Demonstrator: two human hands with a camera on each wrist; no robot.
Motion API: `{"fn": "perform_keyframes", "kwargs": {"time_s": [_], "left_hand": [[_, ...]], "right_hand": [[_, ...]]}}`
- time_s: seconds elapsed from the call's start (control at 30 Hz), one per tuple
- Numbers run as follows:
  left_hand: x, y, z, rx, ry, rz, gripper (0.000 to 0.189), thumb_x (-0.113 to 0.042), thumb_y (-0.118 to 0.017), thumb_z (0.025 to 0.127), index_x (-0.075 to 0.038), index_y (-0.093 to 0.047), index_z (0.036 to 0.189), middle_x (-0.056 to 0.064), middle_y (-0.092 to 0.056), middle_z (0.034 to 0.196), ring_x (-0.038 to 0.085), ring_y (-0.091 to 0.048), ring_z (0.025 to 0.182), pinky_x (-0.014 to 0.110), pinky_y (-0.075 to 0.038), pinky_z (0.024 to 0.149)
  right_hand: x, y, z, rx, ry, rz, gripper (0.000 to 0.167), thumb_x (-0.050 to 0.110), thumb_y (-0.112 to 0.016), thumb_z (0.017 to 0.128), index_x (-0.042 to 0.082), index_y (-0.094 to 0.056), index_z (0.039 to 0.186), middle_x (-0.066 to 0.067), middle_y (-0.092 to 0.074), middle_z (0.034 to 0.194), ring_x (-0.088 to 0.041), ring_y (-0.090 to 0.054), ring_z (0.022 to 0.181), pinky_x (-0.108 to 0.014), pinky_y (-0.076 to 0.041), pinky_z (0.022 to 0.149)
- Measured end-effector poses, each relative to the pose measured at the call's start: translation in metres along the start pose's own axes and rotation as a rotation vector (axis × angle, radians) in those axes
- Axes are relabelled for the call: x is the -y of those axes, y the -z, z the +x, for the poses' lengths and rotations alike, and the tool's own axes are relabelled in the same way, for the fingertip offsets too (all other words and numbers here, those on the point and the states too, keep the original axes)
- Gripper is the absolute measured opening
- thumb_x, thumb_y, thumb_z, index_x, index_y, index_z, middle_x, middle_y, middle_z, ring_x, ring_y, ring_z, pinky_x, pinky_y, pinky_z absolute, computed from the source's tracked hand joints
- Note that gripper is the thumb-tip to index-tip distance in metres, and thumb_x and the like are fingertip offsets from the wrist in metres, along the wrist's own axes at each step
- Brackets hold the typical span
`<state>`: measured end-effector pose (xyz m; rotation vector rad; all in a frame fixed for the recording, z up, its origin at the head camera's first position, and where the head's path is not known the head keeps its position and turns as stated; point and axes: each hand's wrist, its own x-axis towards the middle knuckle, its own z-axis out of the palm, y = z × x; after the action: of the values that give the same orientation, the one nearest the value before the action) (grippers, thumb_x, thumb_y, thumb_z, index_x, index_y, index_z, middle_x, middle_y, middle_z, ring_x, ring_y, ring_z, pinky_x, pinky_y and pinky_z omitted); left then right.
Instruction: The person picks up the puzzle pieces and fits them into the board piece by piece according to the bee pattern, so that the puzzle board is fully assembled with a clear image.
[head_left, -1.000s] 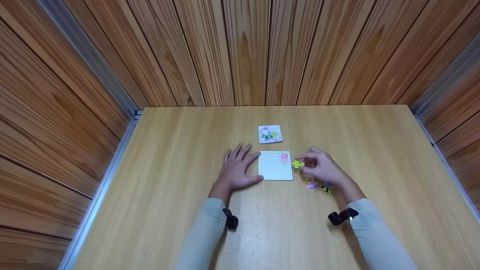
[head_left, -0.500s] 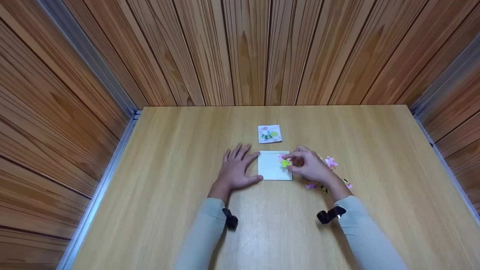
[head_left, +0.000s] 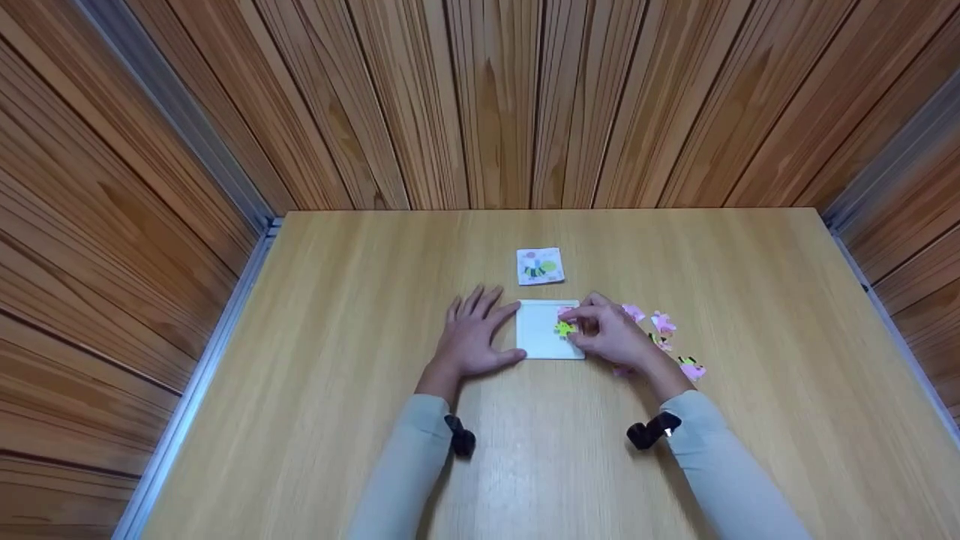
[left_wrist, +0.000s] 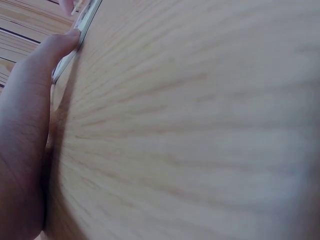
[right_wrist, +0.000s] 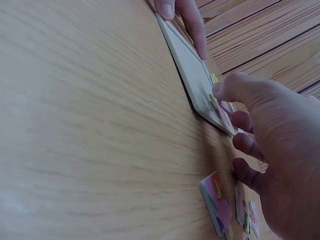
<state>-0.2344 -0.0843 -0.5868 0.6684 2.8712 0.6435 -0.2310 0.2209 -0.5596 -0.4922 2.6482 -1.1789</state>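
Note:
A white square puzzle tray (head_left: 536, 337) lies on the table in the head view. My left hand (head_left: 472, 341) is spread flat at its left side, with thumb and forefinger touching the tray's edge. Over the tray's right part, my right hand (head_left: 615, 335) pinches a yellow-green jigsaw piece (head_left: 562, 328) between thumb and fingers. Just behind that piece, a pink jigsaw piece (head_left: 564, 310) sits in the upper right corner of the tray, partly covered by the fingers. In the right wrist view the thumb hides most of the held piece, close to the tray (right_wrist: 187, 62).
Several loose jigsaw pieces (head_left: 663, 322) lie right of the tray, some partly hidden by my right hand and forearm. A small picture card (head_left: 540, 268) with a bee lies behind the tray. Wood-panel walls (head_left: 495, 105) border the table (head_left: 360, 300) at the back and sides.
My right hand has moved left, carrying the yellow-green piece from beside the tray to over it, below the pink piece. More loose pieces are now uncovered. The left hand has stayed in place.

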Motion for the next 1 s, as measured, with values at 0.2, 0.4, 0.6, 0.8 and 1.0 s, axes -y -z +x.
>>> {"fn": "perform_keyframes", "kwargs": {"time_s": [0.2, 0.4, 0.6, 0.8, 1.0], "left_hand": [[0.0, 0.001, 0.0, -0.003, -0.004, 0.006, 0.094, -0.081, -0.062, 0.094, -0.036, -0.044, 0.174, 0.006, -0.026, 0.19, 0.042, -0.013, 0.179, 0.075, -0.008, 0.141], [0.0, 0.001, -0.001, -0.003, -0.001, -0.001, 0.094, -0.082, -0.061, 0.094, -0.036, -0.043, 0.174, 0.006, -0.026, 0.19, 0.042, -0.013, 0.179, 0.075, -0.009, 0.141], [-0.001, 0.001, -0.001, -0.005, -0.004, -0.004, 0.094, -0.081, -0.062, 0.094, -0.036, -0.044, 0.174, 0.007, -0.026, 0.19, 0.043, -0.014, 0.179, 0.076, -0.009, 0.141], [0.0, -0.001, 0.0, 0.003, -0.005, -0.008, 0.095, -0.082, -0.061, 0.093, -0.036, -0.042, 0.175, 0.006, -0.024, 0.191, 0.042, -0.012, 0.18, 0.075, -0.007, 0.141], [0.0, 0.0, 0.0, -0.003, -0.008, 0.0, 0.094, -0.08, -0.062, 0.094, -0.034, -0.044, 0.174, 0.008, -0.027, 0.19, 0.044, -0.015, 0.179, 0.077, -0.009, 0.14]], "right_hand": [[-0.001, -0.003, 0.001, -0.008, 0.0, -0.026, 0.034, 0.016, -0.08, 0.104, 0.014, -0.082, 0.137, -0.011, -0.058, 0.118, -0.023, -0.051, 0.104, -0.032, -0.04, 0.087], [-0.003, -0.004, 0.001, -0.008, 0.006, -0.038, 0.034, 0.016, -0.081, 0.104, 0.012, -0.082, 0.138, -0.011, -0.059, 0.12, -0.022, -0.051, 0.104, -0.031, -0.04, 0.087], [-0.004, -0.001, 0.001, -0.002, 0.008, -0.015, 0.037, 0.018, -0.081, 0.104, 0.013, -0.08, 0.141, -0.011, -0.059, 0.121, -0.022, -0.052, 0.106, -0.03, -0.041, 0.088], [-0.006, 0.006, -0.003, -0.06, 0.03, -0.032, 0.034, 0.017, -0.084, 0.102, 0.013, -0.082, 0.135, -0.01, -0.062, 0.118, -0.022, -0.055, 0.104, -0.029, -0.043, 0.088], [-0.008, 0.005, -0.007, -0.13, 0.015, -0.092, 0.028, 0.022, -0.089, 0.097, 0.012, -0.085, 0.123, -0.009, -0.063, 0.116, -0.021, -0.054, 0.101, -0.031, -0.042, 0.084]]}}
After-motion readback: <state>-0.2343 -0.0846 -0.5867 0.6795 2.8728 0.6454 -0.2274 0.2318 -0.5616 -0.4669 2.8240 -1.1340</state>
